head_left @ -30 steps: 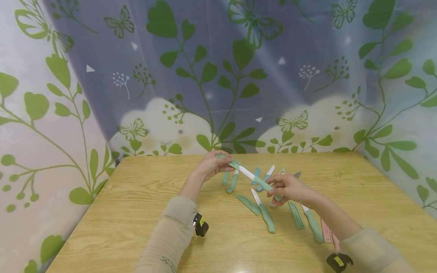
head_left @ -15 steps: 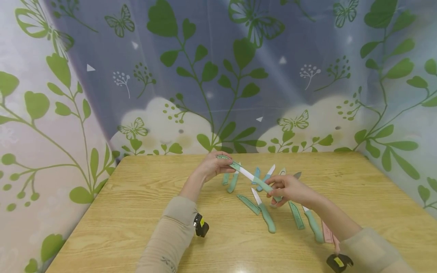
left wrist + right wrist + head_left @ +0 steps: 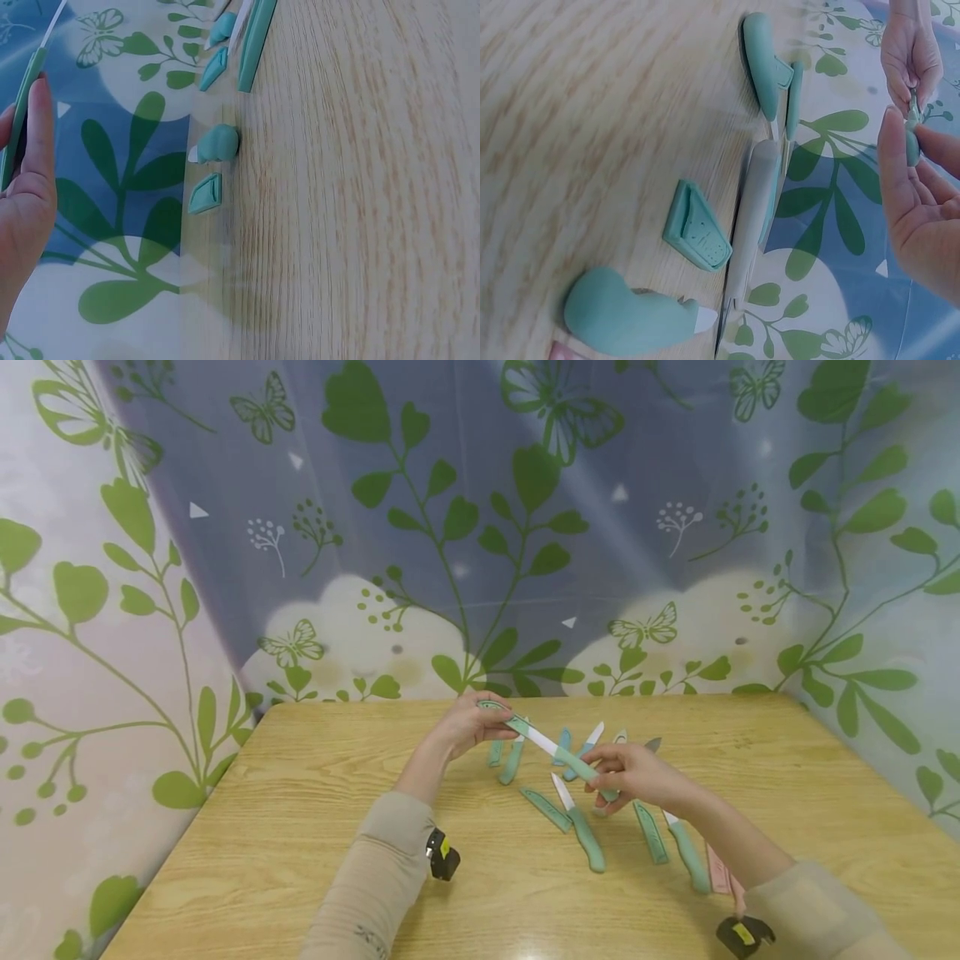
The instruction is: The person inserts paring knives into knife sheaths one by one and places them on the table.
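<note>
The left hand (image 3: 471, 724) pinches a green sheath (image 3: 517, 723) above the table's back part. The right hand (image 3: 636, 777) grips the green handle of a knife (image 3: 576, 763), whose white blade runs up to the sheath's mouth; how far the tip is inside cannot be told. Knife and sheath form one slanting line. In the left wrist view the left hand (image 3: 31, 180) has its fingers round the green sheath (image 3: 22, 112). The right wrist view shows the right hand (image 3: 922, 202) with thumb and fingers on the handle's end (image 3: 912, 146).
On the wooden table (image 3: 300, 860) lie a green knife (image 3: 585, 839) beside a green sheath (image 3: 546, 809), another green sheath (image 3: 650, 833) and knife (image 3: 690, 857), and a pink sheath (image 3: 717, 870). Behind are a blue knife (image 3: 589, 746) and a green knife (image 3: 512, 762). A patterned curtain (image 3: 465, 527) hangs behind.
</note>
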A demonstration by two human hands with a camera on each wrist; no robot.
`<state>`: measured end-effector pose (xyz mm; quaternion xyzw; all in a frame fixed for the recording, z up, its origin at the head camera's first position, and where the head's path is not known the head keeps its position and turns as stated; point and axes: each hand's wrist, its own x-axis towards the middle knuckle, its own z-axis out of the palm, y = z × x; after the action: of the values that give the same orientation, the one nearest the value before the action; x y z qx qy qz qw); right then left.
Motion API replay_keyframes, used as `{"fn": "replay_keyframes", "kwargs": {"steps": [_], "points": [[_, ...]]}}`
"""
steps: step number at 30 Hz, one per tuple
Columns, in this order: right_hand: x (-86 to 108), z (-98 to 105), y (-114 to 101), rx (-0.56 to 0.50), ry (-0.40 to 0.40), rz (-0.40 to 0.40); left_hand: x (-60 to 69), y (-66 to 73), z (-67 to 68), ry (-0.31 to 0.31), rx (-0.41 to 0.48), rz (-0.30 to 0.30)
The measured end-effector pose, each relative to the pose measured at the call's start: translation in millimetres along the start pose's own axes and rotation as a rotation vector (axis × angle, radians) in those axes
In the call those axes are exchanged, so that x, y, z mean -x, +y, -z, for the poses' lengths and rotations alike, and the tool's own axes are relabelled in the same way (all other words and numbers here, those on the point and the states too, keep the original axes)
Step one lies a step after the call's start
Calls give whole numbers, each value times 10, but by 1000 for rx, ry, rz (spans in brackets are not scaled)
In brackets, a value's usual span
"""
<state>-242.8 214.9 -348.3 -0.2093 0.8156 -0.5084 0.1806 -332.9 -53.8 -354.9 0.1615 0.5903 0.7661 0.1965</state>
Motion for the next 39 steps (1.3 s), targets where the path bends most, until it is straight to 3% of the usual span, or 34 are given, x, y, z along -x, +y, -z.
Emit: {"fn": "replay_keyframes", "kwargs": {"steps": [39], "points": [[-10,-17,-52,-40,14,0,-15,-14,-145,-36,-9,15]]}}
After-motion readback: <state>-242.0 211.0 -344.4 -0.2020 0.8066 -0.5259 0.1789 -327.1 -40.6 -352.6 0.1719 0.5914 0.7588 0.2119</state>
